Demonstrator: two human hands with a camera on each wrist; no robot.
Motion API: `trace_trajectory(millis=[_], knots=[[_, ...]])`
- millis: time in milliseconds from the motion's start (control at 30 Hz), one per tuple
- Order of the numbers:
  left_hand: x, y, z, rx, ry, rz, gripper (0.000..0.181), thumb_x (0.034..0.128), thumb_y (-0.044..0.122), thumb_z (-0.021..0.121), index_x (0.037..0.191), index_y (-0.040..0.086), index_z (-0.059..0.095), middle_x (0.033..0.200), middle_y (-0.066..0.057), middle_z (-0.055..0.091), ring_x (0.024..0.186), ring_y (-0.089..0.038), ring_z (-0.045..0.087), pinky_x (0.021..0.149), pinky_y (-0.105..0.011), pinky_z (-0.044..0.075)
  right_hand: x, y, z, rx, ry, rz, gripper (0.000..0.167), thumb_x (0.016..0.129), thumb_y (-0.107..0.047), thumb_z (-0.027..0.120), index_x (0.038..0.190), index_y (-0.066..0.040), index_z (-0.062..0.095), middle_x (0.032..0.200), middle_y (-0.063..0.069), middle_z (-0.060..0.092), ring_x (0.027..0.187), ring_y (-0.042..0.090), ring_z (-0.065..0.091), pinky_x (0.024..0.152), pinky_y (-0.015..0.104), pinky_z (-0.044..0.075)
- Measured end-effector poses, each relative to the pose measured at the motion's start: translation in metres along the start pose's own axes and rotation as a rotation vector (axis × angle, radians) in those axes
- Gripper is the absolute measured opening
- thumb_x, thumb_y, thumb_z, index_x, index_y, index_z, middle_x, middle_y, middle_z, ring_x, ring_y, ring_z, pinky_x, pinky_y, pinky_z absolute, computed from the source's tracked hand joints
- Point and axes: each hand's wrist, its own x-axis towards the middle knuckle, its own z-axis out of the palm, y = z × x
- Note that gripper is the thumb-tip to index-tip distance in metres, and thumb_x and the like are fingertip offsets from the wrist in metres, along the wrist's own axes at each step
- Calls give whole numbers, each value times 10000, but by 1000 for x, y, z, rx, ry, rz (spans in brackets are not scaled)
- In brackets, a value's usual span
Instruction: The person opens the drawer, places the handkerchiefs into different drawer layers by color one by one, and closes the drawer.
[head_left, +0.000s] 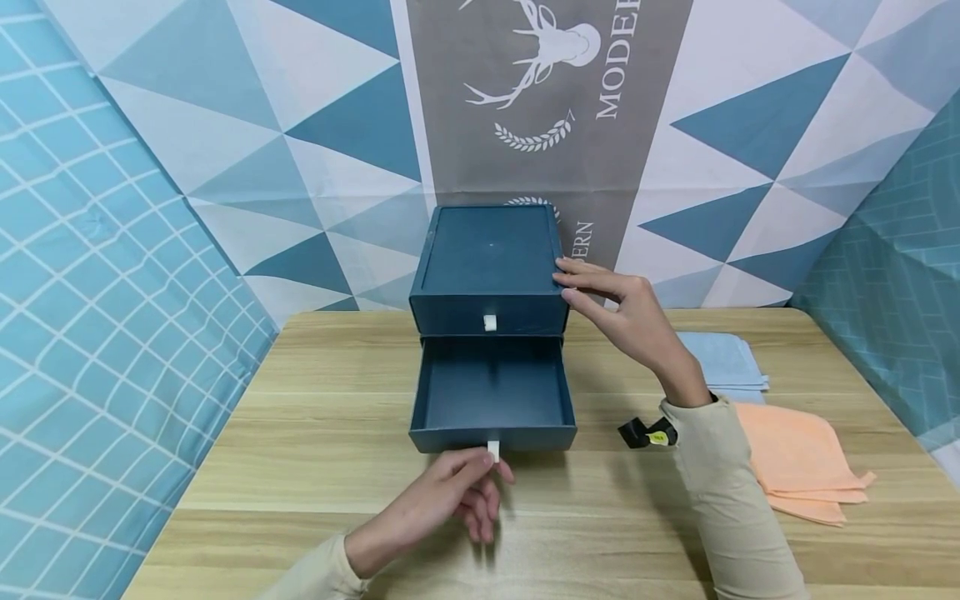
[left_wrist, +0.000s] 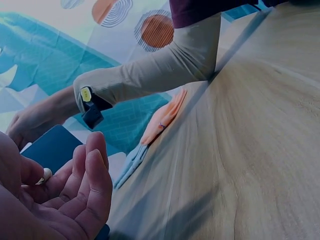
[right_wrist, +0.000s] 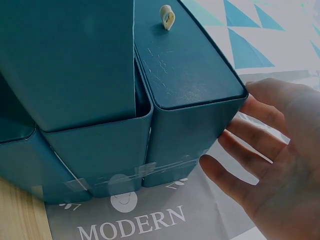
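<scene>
A dark blue drawer cabinet (head_left: pixel 491 250) stands against the backdrop. Its top drawer (head_left: pixel 450 317) is closed, with a white pull tab (head_left: pixel 491 322) on the front. The drawer beneath (head_left: pixel 492 439) is pulled out, and its bare inside floor shows. My left hand (head_left: pixel 457 485) pinches that drawer's white tab (left_wrist: pixel 46 175) between thumb and finger, the other fingers loosely bent below. With spread fingers, my right hand (head_left: pixel 618 304) touches the right edge of the cabinet top. The right wrist view shows another section (right_wrist: pixel 25 160) under the pulled-out drawer.
At the right of the wooden table (head_left: pixel 337 467) lie folded blue cloths (head_left: pixel 723 358) and orange cloths (head_left: pixel 795 450), partly behind the right sleeve (head_left: pixel 731 492). A patterned backdrop (head_left: pixel 345 125) rises close behind the cabinet. Clear tape (right_wrist: pixel 140 172) runs along the cabinet's side.
</scene>
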Motion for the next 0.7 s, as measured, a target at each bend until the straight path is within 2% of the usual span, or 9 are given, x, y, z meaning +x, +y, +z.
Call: trace_trajectory(millis=[200, 700], knots=[[-3, -1, 2, 7, -6, -18, 421, 1090, 309, 394, 1196, -51, 583, 801, -82, 640, 630, -163, 655, 556, -258, 539, 0, 0, 0, 6, 0, -4, 306, 984, -145, 646, 1286, -165, 685, 1445, -44, 538, 1360, 114, 465, 914, 152, 476], [-10, -5, 5, -4, -20, -14, 419, 1089, 310, 399, 1184, -55, 582, 795, -81, 636, 621, -154, 648, 553, -264, 541, 0, 1, 0, 10, -5, 1, 302, 991, -168, 639, 1290, -177, 683, 1450, -55, 533, 1365, 101, 456, 927, 172, 484]])
